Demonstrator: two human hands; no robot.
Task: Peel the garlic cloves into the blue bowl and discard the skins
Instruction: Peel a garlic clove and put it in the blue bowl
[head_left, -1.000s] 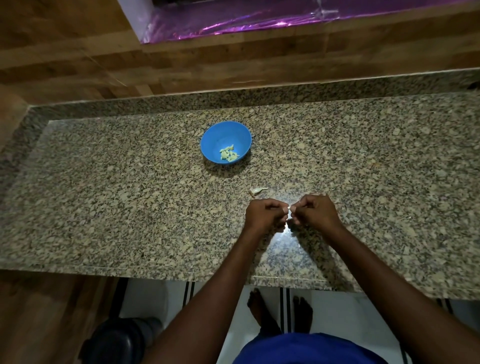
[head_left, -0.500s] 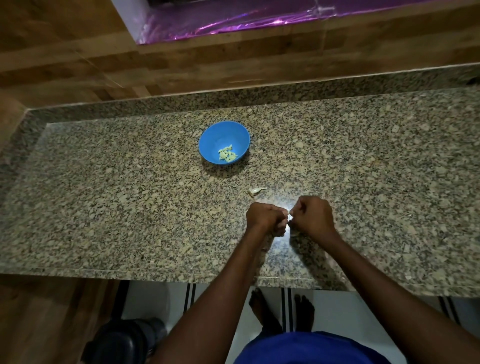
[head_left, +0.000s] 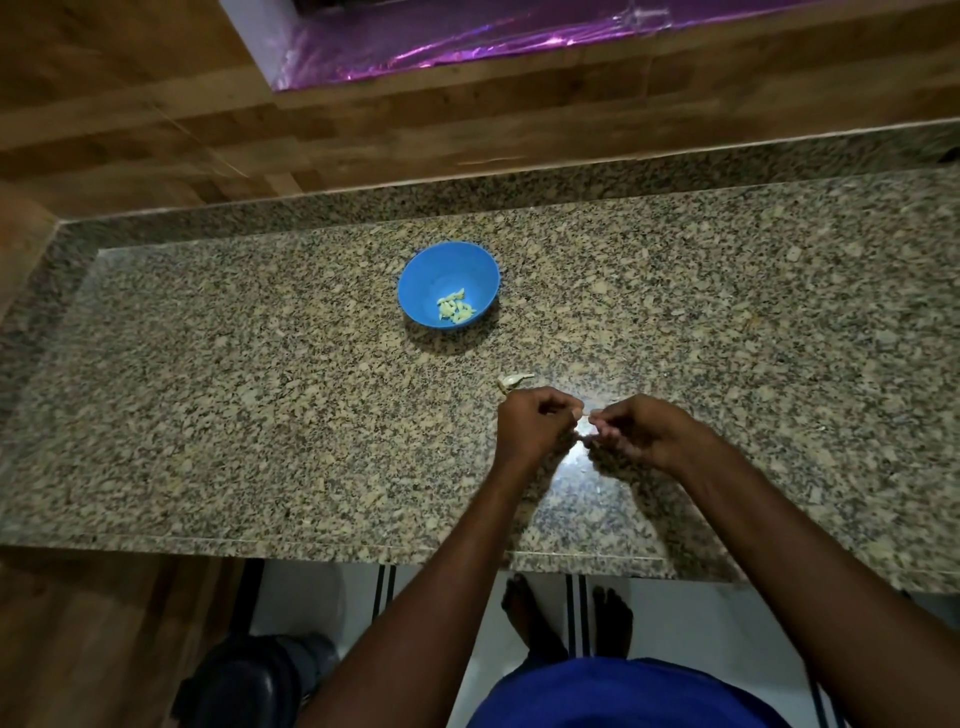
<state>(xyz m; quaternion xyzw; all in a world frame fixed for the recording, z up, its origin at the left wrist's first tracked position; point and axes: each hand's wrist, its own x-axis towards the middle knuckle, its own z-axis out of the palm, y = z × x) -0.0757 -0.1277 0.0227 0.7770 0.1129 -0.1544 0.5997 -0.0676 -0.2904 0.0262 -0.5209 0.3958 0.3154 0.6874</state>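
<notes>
A: Since the earlier frame our two hands have drawn slightly apart; bowl and spare clove lie where they were.

B: Head view, the only one we have. Our left hand (head_left: 535, 423) is curled, its grip pinching a small pale garlic clove (head_left: 582, 414) at the fingertips. Our right hand (head_left: 641, 428) pinches the other end, probably skin, though it's too small to tell. Both are low over the bench (head_left: 208, 415), near its front edge.

A: Blue bowl (head_left: 421, 280)?

B: Well beyond the hands, toward the wall, with several peeled cloves (head_left: 456, 307) inside. One unpeeled clove (head_left: 514, 381) lies on the bench just beyond our left hand.

A: Risks, as we judge them?

B: A slippery clove could shoot out of the pinch and drop over the front edge to the floor. Torn skin may leave fragments stuck on. Loose skin could scatter on the speckled stone, where it's hard to spot for discarding.
</notes>
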